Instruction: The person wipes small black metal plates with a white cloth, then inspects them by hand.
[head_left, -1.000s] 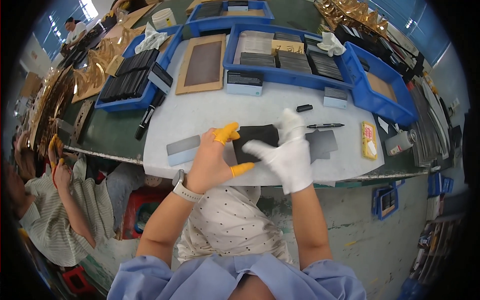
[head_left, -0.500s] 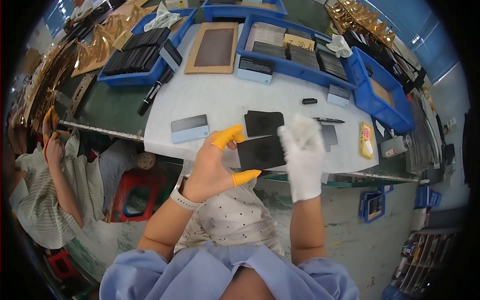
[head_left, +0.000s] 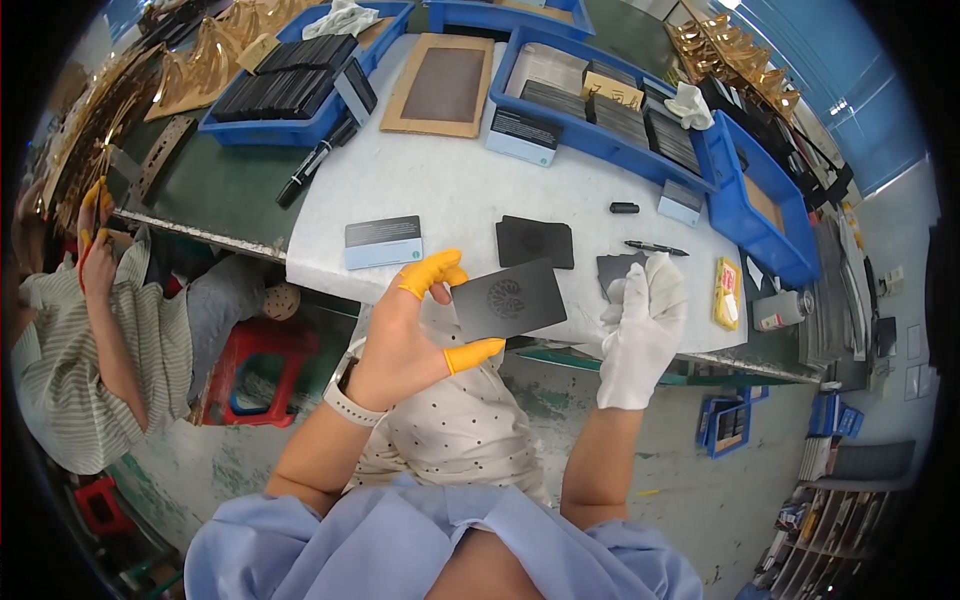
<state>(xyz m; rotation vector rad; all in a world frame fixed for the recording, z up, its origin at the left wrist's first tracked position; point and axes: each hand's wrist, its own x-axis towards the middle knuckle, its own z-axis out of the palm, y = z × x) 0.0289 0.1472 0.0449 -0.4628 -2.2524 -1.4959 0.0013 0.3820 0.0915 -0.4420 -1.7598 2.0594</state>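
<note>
A black card (head_left: pixel 510 302) with a round tree-like emblem is gripped by its edges in my left hand (head_left: pixel 405 335), which wears yellow finger covers on thumb and fingers. My right hand (head_left: pixel 645 330), in a white glove, is apart from that card, its fingers bunched together; what they hold, if anything, is hidden. Just beyond the glove, dark grey cards (head_left: pixel 615 270) lie partly covered by it. A small stack of black cards (head_left: pixel 535 243) rests on the white sheet beyond the held card. Left of it lies a grey and light-blue box (head_left: pixel 384 242).
Blue trays (head_left: pixel 270 132) of black cards stand at the back, with another blue tray (head_left: pixel 765 200) at right. A marker (head_left: pixel 305 175), a pen (head_left: pixel 655 248), a cap (head_left: pixel 624 208) and a yellow packet (head_left: pixel 726 295) lie around. A co-worker (head_left: pixel 110 330) sits at left.
The gloved right hand has moved off the held card to the right and down, over the grey cards. The held card is tilted and its emblem now shows. The view has shifted slightly.
</note>
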